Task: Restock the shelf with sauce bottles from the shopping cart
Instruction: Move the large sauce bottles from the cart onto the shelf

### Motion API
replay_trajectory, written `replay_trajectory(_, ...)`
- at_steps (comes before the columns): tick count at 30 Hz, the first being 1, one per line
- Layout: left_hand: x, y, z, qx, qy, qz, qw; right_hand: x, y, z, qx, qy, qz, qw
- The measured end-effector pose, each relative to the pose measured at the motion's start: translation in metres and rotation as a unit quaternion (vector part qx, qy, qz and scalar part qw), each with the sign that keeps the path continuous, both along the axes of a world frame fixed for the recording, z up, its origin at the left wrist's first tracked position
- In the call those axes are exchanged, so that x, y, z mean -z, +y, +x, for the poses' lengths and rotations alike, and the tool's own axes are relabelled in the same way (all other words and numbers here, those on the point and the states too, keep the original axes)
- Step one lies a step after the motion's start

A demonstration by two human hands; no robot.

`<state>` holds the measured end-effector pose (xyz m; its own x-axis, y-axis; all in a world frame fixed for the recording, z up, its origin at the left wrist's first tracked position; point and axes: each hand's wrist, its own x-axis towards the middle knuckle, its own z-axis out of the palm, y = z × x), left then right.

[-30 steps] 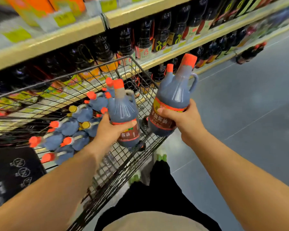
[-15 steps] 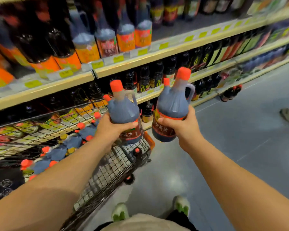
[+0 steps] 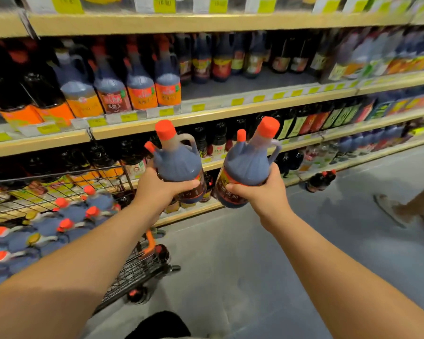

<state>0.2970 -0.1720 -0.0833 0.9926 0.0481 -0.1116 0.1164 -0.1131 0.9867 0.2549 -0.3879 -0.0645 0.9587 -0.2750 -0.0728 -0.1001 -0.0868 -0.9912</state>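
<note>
My left hand (image 3: 158, 189) grips a dark sauce bottle (image 3: 179, 162) with an orange cap and a side handle, held upright. My right hand (image 3: 262, 194) grips a second, matching sauce bottle (image 3: 247, 165), tilted slightly right. Both bottles are raised in front of the shelf (image 3: 206, 111), below its bare grey stretch (image 3: 242, 86) to the right of several similar bottles with orange labels (image 3: 142, 86). The wire shopping cart (image 3: 137, 265) at lower left holds several more such bottles (image 3: 66, 221) lying down.
Shelves of dark bottles run along the aisle above and below. A small cluster of dark bottles (image 3: 320, 181) stands on the grey floor by the bottom shelf. Another person's leg and sandalled foot (image 3: 402, 209) are at the right edge.
Both hands have lifted their bottles up out of the cart and toward the shelf. My view has tilted upward, showing the upper shelves. Another person's leg has come in at the right.
</note>
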Motion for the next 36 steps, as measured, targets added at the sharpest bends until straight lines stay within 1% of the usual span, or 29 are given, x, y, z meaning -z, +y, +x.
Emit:
replay_trajectory(5, -0.006, -0.03, 0.03, -0.009, -0.03, 0.025, 0.999, 0.004, -0.02, 0.033, 0.0, -0.025, 0.006, 1.0)
replay_trajectory(9, -0.001, -0.047, 0.076, -0.025, -0.053, 0.054, 0.997, 0.009, -0.032, 0.08, 0.004, -0.033, 0.001, 0.999)
replay_trajectory(16, 0.002, -0.062, 0.164, -0.034, -0.07, 0.09, 0.993, 0.01, -0.048, 0.172, 0.02, -0.029, -0.031, 0.999)
replay_trajectory(20, 0.001, -0.068, 0.203, -0.038, -0.075, 0.096, 0.992, 0.003, -0.053, 0.213, 0.02, -0.054, -0.047, 0.997)
replay_trajectory(25, -0.001, -0.085, 0.233, -0.08, -0.087, 0.107, 0.987, 0.005, -0.058, 0.263, 0.025, -0.083, -0.072, 0.994)
replay_trajectory(29, 0.0, -0.101, 0.253, -0.11, -0.113, 0.116, 0.981, 0.004, -0.07, 0.301, -0.004, -0.099, -0.07, 0.993)
replay_trajectory(32, -0.002, -0.111, 0.272, -0.12, -0.118, 0.103, 0.98, 0.002, -0.079, 0.329, -0.036, -0.114, -0.071, 0.99)
replay_trajectory(36, -0.003, -0.124, 0.298, -0.124, -0.158, 0.101, 0.974, 0.003, -0.089, 0.363, -0.064, -0.135, -0.072, 0.986)
